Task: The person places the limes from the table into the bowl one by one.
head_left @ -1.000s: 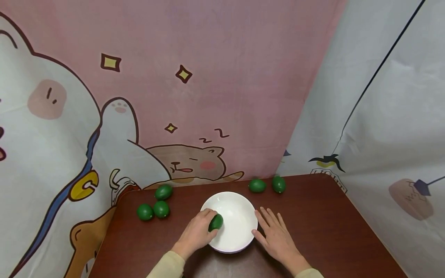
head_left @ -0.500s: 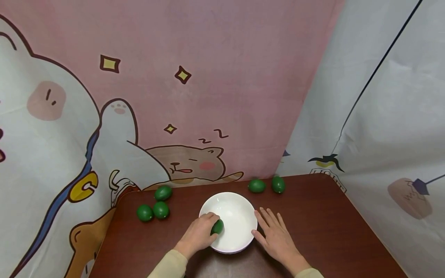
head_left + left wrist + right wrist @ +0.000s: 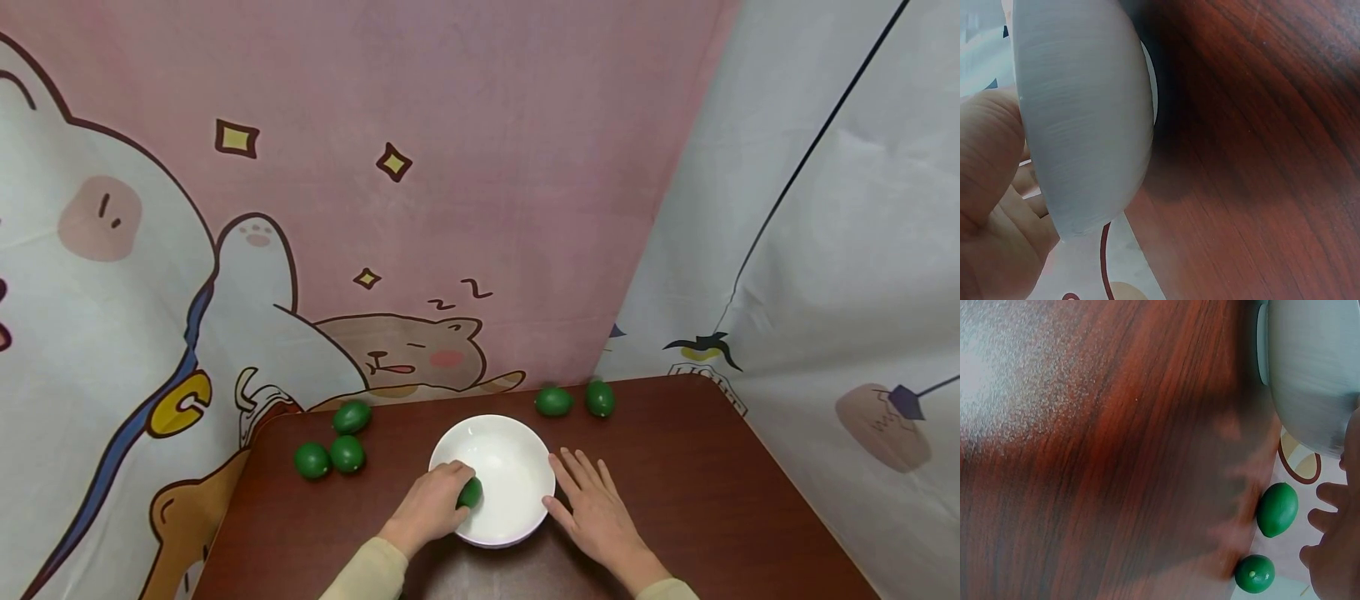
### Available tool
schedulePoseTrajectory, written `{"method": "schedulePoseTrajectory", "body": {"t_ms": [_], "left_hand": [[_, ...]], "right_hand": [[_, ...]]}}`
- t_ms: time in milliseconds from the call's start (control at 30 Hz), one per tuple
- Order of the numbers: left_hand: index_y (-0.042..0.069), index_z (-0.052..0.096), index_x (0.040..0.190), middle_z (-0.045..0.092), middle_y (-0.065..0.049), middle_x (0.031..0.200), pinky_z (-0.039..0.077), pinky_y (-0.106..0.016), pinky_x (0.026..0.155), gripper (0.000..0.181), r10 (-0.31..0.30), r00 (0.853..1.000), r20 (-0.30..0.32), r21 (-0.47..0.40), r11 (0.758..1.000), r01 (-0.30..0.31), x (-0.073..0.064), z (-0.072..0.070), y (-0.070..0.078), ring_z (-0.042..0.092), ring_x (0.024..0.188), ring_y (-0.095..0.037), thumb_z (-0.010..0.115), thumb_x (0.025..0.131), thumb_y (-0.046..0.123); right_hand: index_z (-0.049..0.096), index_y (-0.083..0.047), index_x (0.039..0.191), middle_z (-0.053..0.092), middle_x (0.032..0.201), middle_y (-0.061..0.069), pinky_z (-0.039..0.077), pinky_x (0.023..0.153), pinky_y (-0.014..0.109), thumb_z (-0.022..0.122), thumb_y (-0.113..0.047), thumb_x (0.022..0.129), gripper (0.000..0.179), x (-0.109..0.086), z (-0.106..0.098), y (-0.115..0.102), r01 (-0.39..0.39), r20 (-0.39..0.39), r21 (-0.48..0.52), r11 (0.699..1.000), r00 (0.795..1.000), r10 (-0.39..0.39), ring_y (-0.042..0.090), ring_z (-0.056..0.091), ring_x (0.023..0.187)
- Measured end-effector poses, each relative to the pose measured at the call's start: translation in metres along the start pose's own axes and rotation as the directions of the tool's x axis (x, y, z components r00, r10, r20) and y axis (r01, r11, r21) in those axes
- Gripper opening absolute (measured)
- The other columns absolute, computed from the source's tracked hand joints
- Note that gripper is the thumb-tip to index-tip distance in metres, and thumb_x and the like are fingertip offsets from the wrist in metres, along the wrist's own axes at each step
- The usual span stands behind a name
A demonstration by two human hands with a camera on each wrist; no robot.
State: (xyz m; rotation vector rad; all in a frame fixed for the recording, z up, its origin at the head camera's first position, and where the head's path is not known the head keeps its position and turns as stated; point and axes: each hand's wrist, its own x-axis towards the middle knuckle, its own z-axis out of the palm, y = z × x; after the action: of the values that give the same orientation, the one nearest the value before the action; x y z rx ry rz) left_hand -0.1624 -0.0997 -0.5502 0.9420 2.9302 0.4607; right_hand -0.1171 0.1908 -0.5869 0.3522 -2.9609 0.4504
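You have the round, glossy white bowl (image 3: 517,475) between your hands, and the risk sits right at your left hand (image 3: 426,507): the smooth, oval green fruit (image 3: 470,492), just inside the rim. Release it high on that curving wall and it could roll away from your fingers; that shiny skin might slip a loose grip, too. Lean on the rim beneath your left wrist and the bowl could tip or skid, because your right hand (image 3: 597,510) looks lightly placed; whether it touches, you can't tell from here. Now the pose: left hand reaching over the rim, back upward, fingers and thumb curled round the fruit. Right hand spread at the opposite side, fingers straight, holding nothing. Three loose green fruits (image 3: 348,454) lie beyond your left hand, two more green fruits (image 3: 553,402) beyond your right, on the dark red-brown, wood-grained table (image 3: 712,483).
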Motion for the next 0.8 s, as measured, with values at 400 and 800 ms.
{"method": "schedulePoseTrajectory", "body": {"t_ms": [400,800], "left_hand": [[0.009,0.072,0.108,0.064,0.001,0.098,0.051,-0.026,0.068,0.032,0.004,1.000,-0.011,0.004,1.000,-0.004,-0.0003,0.0007,0.0003,0.054,0.082,-0.010,0.084,0.079,0.015],[0.010,0.073,0.109,0.066,0.001,0.102,0.053,-0.027,0.073,0.028,-0.011,1.000,0.002,-0.034,0.999,0.011,-0.0028,-0.0047,0.0008,0.057,0.087,-0.010,0.083,0.084,0.020]], "right_hand": [[0.045,-0.015,0.158,0.043,0.161,0.015,0.018,0.122,0.062,0.060,-0.050,0.101,0.069,0.0005,0.0016,0.0008,-0.002,-0.002,0.004,1.000,1.000,0.002,0.039,0.035,0.151],[0.045,-0.015,0.158,0.043,0.161,0.015,0.018,0.123,0.063,0.058,-0.052,0.101,0.069,0.0004,0.0020,0.0009,-0.005,-0.004,0.004,1.000,1.000,0.006,0.039,0.034,0.151]]}}
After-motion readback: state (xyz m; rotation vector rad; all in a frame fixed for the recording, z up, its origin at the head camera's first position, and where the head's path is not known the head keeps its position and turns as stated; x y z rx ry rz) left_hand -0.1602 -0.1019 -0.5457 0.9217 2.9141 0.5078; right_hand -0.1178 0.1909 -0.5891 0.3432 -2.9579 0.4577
